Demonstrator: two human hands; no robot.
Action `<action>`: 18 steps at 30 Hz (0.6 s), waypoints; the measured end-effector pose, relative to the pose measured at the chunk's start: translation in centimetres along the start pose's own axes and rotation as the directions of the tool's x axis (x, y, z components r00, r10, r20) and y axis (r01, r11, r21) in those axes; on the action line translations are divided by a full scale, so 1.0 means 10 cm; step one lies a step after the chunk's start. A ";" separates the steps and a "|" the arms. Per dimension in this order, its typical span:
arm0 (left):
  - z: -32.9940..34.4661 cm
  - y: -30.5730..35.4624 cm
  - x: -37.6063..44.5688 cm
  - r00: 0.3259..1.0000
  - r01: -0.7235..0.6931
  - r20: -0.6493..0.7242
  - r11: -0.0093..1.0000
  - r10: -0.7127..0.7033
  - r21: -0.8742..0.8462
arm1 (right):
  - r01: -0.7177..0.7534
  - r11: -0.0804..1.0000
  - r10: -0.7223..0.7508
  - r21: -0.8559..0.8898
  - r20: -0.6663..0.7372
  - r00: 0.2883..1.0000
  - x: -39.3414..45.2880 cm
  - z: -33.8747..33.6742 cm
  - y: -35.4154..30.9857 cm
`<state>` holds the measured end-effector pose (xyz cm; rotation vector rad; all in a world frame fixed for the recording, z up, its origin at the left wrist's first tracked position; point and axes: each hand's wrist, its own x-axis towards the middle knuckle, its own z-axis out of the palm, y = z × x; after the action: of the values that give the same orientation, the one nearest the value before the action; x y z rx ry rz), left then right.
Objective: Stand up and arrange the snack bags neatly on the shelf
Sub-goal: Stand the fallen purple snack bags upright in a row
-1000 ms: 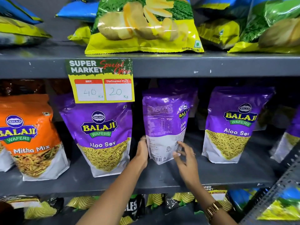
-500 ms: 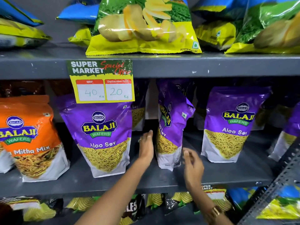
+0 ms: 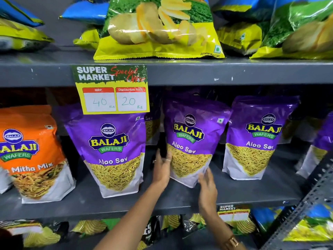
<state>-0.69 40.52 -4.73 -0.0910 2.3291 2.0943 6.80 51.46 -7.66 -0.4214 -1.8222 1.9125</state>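
Note:
A purple Aloo Sev bag [image 3: 191, 139] stands on the middle grey shelf [image 3: 90, 208], front label facing me, leaning slightly. My left hand [image 3: 162, 168] presses against its lower left edge, fingers behind the side. My right hand [image 3: 207, 186] touches its lower right corner, fingers loosely spread. Two more purple Aloo Sev bags stand upright beside it, one to the left [image 3: 113, 152] and one to the right [image 3: 255, 139]. An orange Mitha Mix bag [image 3: 30, 154] stands at the far left.
A yellow price tag [image 3: 111, 89] hangs from the upper shelf edge. Green and yellow chip bags [image 3: 158, 27] lie on the top shelf. More purple bags sit behind and at the far right [image 3: 322, 141]. Snack bags fill the shelf below, and a perforated metal upright [image 3: 306, 204] crosses the lower right.
The middle purple bag has been turned from back-facing, through edge-on, to front-facing. Both hands followed it, staying at its lower edges.

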 end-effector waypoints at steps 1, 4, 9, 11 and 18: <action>-0.01 -0.03 -0.07 1.000 -0.017 -0.008 0.999 0.018 0.042 | -0.030 0.999 0.030 0.038 0.015 0.999 0.09 -0.01 0.01; 0.00 -0.16 -0.20 0.994 -0.098 -0.023 0.983 0.102 0.156 | -0.091 0.988 0.081 0.127 0.081 0.993 0.37 -0.03 0.13; 0.06 -0.15 -0.29 0.996 -0.072 -0.041 0.964 0.085 0.255 | -0.078 0.992 0.067 0.101 0.108 0.992 0.61 0.01 0.20; 0.05 -0.15 -0.28 0.997 -0.061 -0.024 0.965 0.069 0.254 | -0.083 0.987 0.072 0.135 0.080 0.994 0.60 0.03 0.17; -0.01 0.48 -0.22 0.979 -0.117 -0.163 0.993 0.118 0.015 | 0.204 0.964 -0.167 0.173 -0.204 0.965 0.75 0.04 -0.54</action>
<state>1.31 41.04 0.09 -0.1334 2.4903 2.2142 0.84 55.14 -1.54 -0.3386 -1.4854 1.8314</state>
